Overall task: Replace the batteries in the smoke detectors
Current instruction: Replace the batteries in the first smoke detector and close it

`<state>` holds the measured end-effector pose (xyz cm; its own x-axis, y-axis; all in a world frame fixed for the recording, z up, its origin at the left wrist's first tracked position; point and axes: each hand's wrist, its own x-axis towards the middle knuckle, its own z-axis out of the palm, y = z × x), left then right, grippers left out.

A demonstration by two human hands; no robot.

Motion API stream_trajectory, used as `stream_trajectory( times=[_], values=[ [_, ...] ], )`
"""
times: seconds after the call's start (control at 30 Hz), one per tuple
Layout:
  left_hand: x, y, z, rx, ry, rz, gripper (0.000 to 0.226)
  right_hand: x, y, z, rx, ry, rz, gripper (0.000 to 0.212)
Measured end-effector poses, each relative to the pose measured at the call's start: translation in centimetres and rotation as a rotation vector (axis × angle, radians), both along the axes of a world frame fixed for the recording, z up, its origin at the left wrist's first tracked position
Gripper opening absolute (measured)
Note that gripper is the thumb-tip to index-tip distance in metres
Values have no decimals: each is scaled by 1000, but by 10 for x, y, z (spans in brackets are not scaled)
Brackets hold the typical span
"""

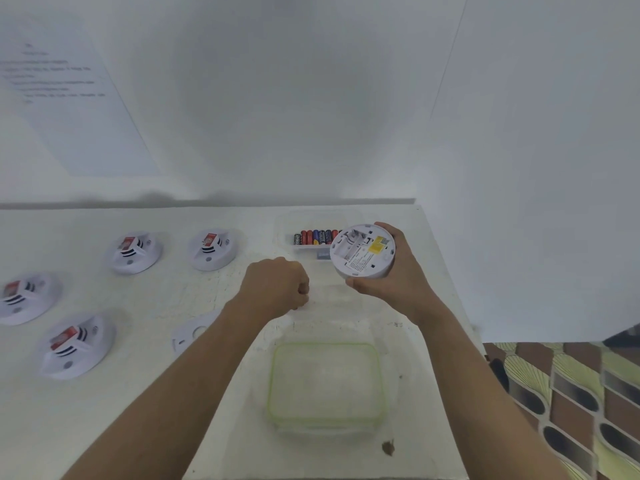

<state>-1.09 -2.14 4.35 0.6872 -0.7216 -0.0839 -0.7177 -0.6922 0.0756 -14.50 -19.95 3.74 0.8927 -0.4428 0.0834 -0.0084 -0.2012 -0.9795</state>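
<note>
One smoke detector [362, 251] is grasped back-up by your right grip [398, 282], right of centre, baring its battery bay beside the batteries [317, 237], likely for reloading; your left grip [277, 285] is clenched, contents hidden.

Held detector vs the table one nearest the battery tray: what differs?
Pose: the held detector is off the table, tilted, gripped by the right hand; the table detector lies flat, untouched. Face shown: the held detector shows its back, with a yellow sticker and printed label; the table detector shows its vented front with a red tag. Both are round and white.
</note>
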Motion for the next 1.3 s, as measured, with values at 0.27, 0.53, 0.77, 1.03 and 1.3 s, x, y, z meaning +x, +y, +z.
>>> stream_trajectory(
  times=[0.27, 0.53, 0.77, 1.03, 1.3],
  values=[
    [14, 1, 1, -135, 95, -20, 17, 7, -5, -3, 12, -8, -7, 94],
    [51, -21, 13, -631, 182, 58, 13, 25, -10, 0, -3, -60, -48, 88],
    [93, -68, 0, -363, 182, -28, 14, 37, -24, -3, 6, -59, -75, 87],
    [113, -109, -15, -35, 152, -46, 41, 42, -42, -3, -2, -47, -90, 90],
    [118, -113, -11, 110, 199, -73, 35, 46, -51, -7, -33, 0, -59, 94]
  ],
)
